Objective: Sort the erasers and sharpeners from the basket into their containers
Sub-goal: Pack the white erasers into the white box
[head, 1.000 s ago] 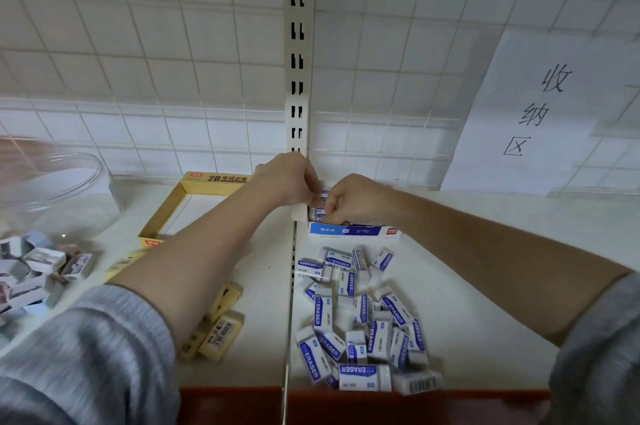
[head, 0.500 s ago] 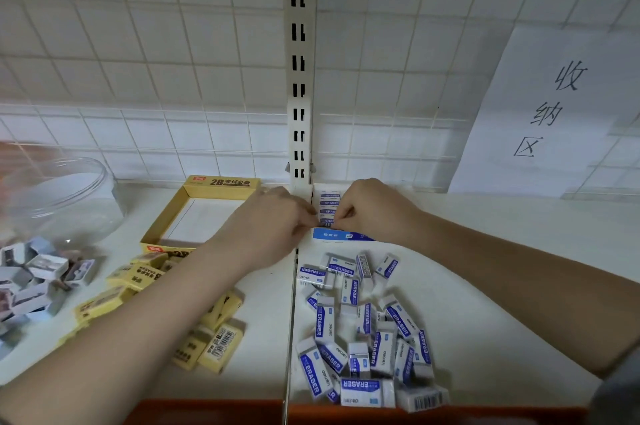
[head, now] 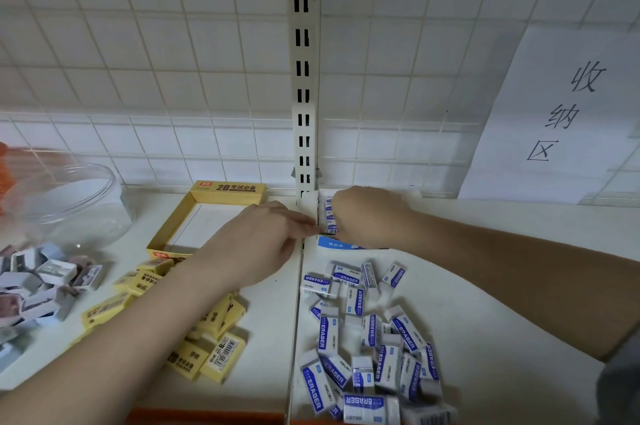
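A small blue-and-white eraser box (head: 333, 244) stands at the back of the shelf beside the upright post, with a row of blue-and-white erasers (head: 329, 216) standing in it. My right hand (head: 369, 216) lies over that row with its fingers curled down onto the erasers, and the fingertips are hidden. From the left, my left hand (head: 263, 246) reaches in with straight fingers that touch the box's left wall. In front lies a loose pile of blue-and-white erasers (head: 369, 338). The open yellow eraser box (head: 228, 188) sits behind my left arm, with yellow erasers (head: 211, 345) scattered before it.
Several grey sharpeners (head: 38, 286) lie heaped at the far left, before a clear plastic jar (head: 69, 203). A slotted upright post (head: 304, 78) splits the tiled back wall. A paper sign (head: 568, 113) leans at the right. An orange edge (head: 207, 417) runs along the shelf front.
My left hand has slid down and left, off the erasers to the box's side, and its fingers have straightened. My right hand stays curled over the row in the box.
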